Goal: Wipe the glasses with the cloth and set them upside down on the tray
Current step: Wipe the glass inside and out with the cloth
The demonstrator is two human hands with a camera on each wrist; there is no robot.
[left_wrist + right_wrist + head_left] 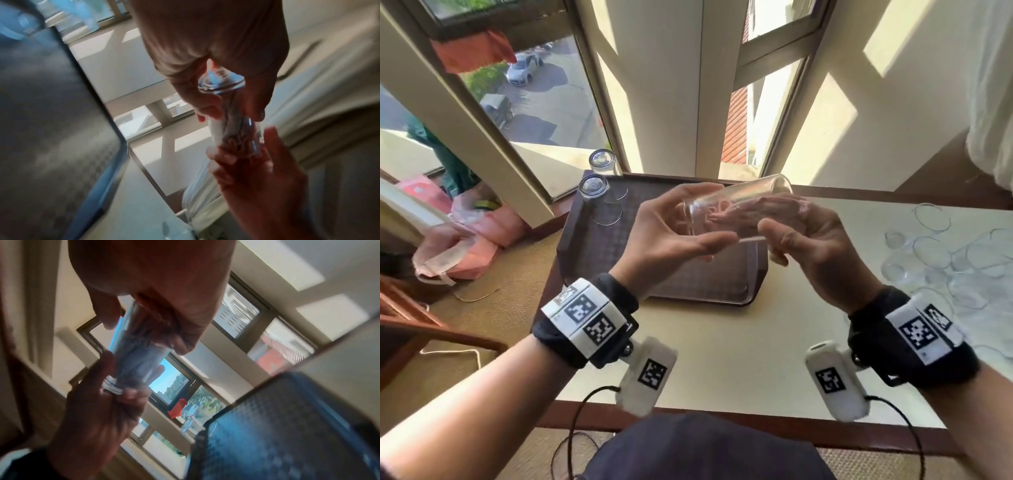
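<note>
My left hand grips the glass sideways at centre frame, above the tray; my right hand clamps the pink cloth stuffed inside it.

No legible words, brand names or numbers appear; only black-and-white square code markers on the person's wrist-worn camera mounts.
</note>
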